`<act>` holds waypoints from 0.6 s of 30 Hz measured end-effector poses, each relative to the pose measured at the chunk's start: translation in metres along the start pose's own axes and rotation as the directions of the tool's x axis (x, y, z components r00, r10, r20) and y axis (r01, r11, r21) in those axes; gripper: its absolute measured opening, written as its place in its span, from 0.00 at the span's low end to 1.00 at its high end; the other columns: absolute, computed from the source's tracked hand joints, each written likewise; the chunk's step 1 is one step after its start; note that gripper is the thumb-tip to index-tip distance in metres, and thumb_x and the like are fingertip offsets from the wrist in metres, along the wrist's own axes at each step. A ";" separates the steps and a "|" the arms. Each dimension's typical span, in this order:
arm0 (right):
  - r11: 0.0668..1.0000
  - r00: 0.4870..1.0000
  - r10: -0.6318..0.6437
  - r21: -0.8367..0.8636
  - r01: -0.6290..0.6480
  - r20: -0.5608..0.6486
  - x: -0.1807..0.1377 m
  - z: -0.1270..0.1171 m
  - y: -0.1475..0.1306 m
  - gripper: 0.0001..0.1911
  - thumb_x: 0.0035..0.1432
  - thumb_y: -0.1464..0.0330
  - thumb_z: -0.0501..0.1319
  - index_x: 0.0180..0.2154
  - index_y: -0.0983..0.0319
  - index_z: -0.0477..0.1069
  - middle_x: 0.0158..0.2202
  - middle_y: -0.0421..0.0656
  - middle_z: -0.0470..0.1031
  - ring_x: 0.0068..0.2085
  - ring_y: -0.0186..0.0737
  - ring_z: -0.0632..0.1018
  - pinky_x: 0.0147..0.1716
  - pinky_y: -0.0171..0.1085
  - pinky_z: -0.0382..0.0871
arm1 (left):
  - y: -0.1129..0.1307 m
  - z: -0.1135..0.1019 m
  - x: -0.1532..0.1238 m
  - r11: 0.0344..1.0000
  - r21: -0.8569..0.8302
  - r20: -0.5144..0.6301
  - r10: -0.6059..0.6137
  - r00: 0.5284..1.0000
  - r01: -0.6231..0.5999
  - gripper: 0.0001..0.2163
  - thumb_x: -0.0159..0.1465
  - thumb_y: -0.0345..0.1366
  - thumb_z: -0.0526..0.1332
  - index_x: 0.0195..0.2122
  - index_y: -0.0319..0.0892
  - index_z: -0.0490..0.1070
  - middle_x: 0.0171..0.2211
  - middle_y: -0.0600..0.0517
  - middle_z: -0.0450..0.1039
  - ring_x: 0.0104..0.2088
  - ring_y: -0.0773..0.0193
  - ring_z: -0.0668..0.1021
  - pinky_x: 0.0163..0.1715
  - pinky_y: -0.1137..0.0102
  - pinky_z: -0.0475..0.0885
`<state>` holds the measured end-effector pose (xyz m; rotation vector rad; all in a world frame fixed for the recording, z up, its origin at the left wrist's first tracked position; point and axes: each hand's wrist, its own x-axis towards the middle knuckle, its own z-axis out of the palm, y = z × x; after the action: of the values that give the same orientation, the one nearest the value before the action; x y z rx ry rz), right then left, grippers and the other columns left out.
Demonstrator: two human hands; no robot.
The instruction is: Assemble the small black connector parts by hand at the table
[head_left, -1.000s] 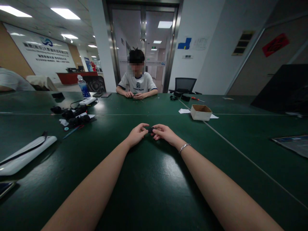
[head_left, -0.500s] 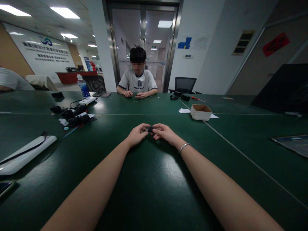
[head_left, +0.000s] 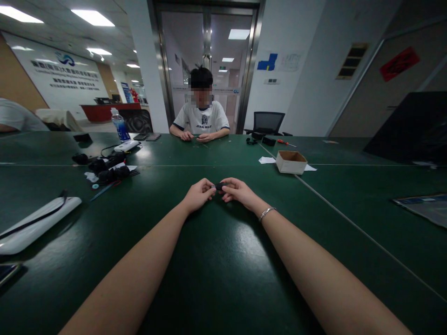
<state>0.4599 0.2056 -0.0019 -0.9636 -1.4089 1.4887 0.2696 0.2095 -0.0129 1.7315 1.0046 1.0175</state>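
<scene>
Both of my arms reach forward over the dark green table (head_left: 223, 260). My left hand (head_left: 198, 194) and my right hand (head_left: 238, 190) meet at the middle of the table, fingertips pinched on a small black part (head_left: 219, 186) held between them just above the tabletop. Most of the part is hidden by my fingers. A thin silver bracelet (head_left: 267, 213) circles my right wrist.
A small open cardboard box (head_left: 291, 162) stands at the right on white paper. Black parts and cables (head_left: 108, 170) lie at the left, with a water bottle (head_left: 119, 124) behind. A white long case (head_left: 37, 223) lies near left. A person (head_left: 201, 118) sits opposite, hands on the table.
My hands stay together on the black part, shifting only slightly away from me. The person opposite has lifted their head a little.
</scene>
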 end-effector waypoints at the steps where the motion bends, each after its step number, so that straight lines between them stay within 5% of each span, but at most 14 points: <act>1: 1.000 1.000 -0.001 0.000 0.001 0.004 0.000 0.000 0.000 0.09 0.60 0.80 0.58 0.43 0.65 0.66 0.30 0.43 0.76 0.24 0.31 0.77 0.23 0.27 0.75 | -0.001 0.000 0.001 1.000 0.024 -0.001 -0.002 1.000 0.002 0.12 0.59 0.45 0.59 0.33 0.39 0.66 0.26 0.53 0.70 0.24 0.69 0.72 0.25 0.73 0.67; 5: 1.000 1.000 0.014 0.000 -0.014 0.006 -0.001 0.001 -0.001 0.10 0.61 0.80 0.57 0.44 0.66 0.66 0.30 0.43 0.76 0.24 0.31 0.77 0.23 0.27 0.75 | -0.002 0.000 0.002 0.986 0.164 -0.017 -0.027 0.999 0.029 0.23 0.64 0.52 0.48 0.25 0.38 0.68 0.22 0.50 0.69 0.23 0.68 0.71 0.24 0.73 0.65; 11: 1.000 1.000 0.010 0.007 -0.010 -0.004 -0.001 0.000 0.000 0.09 0.60 0.80 0.57 0.43 0.65 0.66 0.29 0.43 0.75 0.24 0.31 0.77 0.23 0.27 0.75 | 0.000 -0.001 -0.001 0.998 0.053 -0.035 0.022 0.999 -0.020 0.15 0.59 0.42 0.59 0.45 0.42 0.66 0.35 0.52 0.69 0.25 0.70 0.73 0.22 0.75 0.66; 18: 1.000 1.000 -0.007 0.000 0.007 0.021 -0.003 0.000 0.000 0.10 0.60 0.80 0.58 0.43 0.65 0.66 0.30 0.43 0.76 0.25 0.30 0.77 0.24 0.26 0.75 | 0.001 -0.001 -0.001 0.999 0.029 0.045 0.023 0.999 -0.024 0.15 0.62 0.39 0.54 0.48 0.42 0.66 0.25 0.55 0.67 0.22 0.70 0.70 0.23 0.75 0.65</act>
<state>0.4610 0.2031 -0.0017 -0.9447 -1.4257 1.4980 0.2683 0.2090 -0.0118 1.7866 0.9778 0.9786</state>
